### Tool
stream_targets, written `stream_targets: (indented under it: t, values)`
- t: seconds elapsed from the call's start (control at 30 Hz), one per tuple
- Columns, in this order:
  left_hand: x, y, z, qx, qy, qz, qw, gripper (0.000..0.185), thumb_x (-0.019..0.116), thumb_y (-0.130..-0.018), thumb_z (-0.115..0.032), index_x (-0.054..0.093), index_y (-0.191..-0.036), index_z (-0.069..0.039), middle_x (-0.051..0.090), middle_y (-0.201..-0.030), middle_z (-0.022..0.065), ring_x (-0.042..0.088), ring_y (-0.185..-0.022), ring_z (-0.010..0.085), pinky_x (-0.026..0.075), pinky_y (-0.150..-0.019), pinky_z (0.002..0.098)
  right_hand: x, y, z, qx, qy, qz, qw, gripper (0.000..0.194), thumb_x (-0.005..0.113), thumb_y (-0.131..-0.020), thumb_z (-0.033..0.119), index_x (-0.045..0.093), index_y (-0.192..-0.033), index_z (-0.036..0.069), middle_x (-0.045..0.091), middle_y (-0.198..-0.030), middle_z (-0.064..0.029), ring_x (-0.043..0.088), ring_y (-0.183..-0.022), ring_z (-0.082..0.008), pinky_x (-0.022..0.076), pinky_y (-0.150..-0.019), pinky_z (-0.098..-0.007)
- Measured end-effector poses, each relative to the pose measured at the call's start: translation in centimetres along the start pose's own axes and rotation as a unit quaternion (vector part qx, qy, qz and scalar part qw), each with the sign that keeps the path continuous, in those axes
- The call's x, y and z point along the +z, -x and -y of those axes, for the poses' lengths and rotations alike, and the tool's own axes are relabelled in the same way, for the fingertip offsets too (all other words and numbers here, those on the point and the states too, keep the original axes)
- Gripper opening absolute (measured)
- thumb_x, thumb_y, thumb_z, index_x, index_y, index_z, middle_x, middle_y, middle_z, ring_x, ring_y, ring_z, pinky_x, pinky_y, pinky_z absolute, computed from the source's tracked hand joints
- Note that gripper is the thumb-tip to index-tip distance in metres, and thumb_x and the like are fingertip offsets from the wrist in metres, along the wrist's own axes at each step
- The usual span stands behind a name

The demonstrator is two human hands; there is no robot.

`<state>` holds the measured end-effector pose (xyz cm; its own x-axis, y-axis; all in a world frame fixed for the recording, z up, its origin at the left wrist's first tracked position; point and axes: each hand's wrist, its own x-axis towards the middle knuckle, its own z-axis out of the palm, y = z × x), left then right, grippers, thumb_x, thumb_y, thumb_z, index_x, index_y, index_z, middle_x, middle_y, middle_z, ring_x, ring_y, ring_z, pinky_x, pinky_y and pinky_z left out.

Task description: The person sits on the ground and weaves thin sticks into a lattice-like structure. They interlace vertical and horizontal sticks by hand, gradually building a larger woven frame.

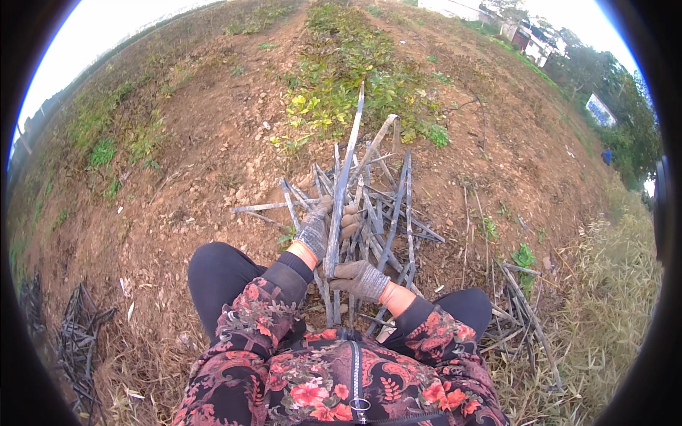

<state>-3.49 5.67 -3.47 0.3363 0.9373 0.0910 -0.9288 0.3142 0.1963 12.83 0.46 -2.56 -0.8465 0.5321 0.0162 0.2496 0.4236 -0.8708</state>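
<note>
Both my hands wear grey knitted work gloves with brown palms and orange cuffs. My left hand [318, 226] grips a long, flat strip of dark grey material [344, 170] around its lower middle, fingers curled behind it. The thumb and fingers of my right hand [361, 280] pinch the strip's lower end. The strip stands up away from me, its narrow tip over the green plants. Beneath and beyond my hands a loose heap of similar grey strips [409, 213] lies criss-crossed on the soil. One bent strip [374, 144] rises from the heap and folds over at its top.
Leafy low plants [341, 69] grow in a row just past the heap. A pile of dark strips [80, 341] lies at the lower left, and another pile of sticks or strips [525, 319] at the right beside dry grass [602, 298]. My bent knees flank the heap.
</note>
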Motion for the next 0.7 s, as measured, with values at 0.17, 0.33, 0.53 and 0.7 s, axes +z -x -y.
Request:
stream_targets:
  t: [0.17, 0.33, 0.53, 0.7]
  values:
    - [3.4, 1.7, -0.1, 0.013, -0.265, -0.089, 0.960, 0.039, 0.058, -0.088, -0.025, 0.049, -0.118, 0.000, 0.060, -0.088, 0.0058, 0.058, -0.071, 0.0124, 0.051, -0.064, 0.0283, -1.3, -0.8, -3.8, 0.028, 0.276, 0.000, 0.961, 0.029, 0.058, -0.079, 0.029, 0.064, -0.101, 0.011, 0.064, -0.092, -0.0142, 0.061, -0.088, -0.0322, 0.0478, -0.079, -0.0401]
    - [5.8, 3.5, 4.6, 0.044, -0.568, 0.105, 0.815, 0.023, 0.058, -0.089, -0.027, 0.062, -0.102, -0.009, 0.062, -0.092, 0.0018, 0.058, -0.090, 0.0176, 0.046, -0.084, 0.0319, -2.1, -1.5, -7.4, 0.094, 0.026, -0.151, 0.984, 0.017, 0.057, -0.077, 0.018, 0.064, -0.091, 0.011, 0.063, -0.080, -0.0103, 0.061, -0.075, -0.0251, 0.0488, -0.070, -0.0352]
    - [2.8, 4.1, 6.7, 0.162, -0.840, 0.344, 0.387, 0.012, 0.066, -0.070, -0.017, 0.062, -0.081, -0.018, 0.060, -0.096, 0.0001, 0.052, -0.106, 0.0245, 0.030, -0.100, 0.0465, -7.1, -2.7, -11.6, 0.165, -0.155, -0.346, 0.911, 0.026, 0.054, -0.079, 0.001, 0.064, -0.103, 0.007, 0.057, -0.068, -0.0024, 0.052, -0.060, -0.0096, 0.0444, -0.052, -0.0247]
    - [-0.1, 4.4, 4.9, 0.119, -0.914, 0.282, 0.267, 0.014, 0.063, -0.065, -0.018, 0.064, -0.079, -0.018, 0.062, -0.092, 0.0012, 0.053, -0.105, 0.0266, 0.032, -0.097, 0.0474, -9.6, -2.2, -10.3, 0.151, -0.561, -0.308, 0.754, 0.041, 0.058, -0.087, 0.020, 0.044, -0.123, 0.008, 0.060, -0.086, -0.0114, 0.057, -0.061, -0.0195, 0.0505, -0.055, -0.0300]
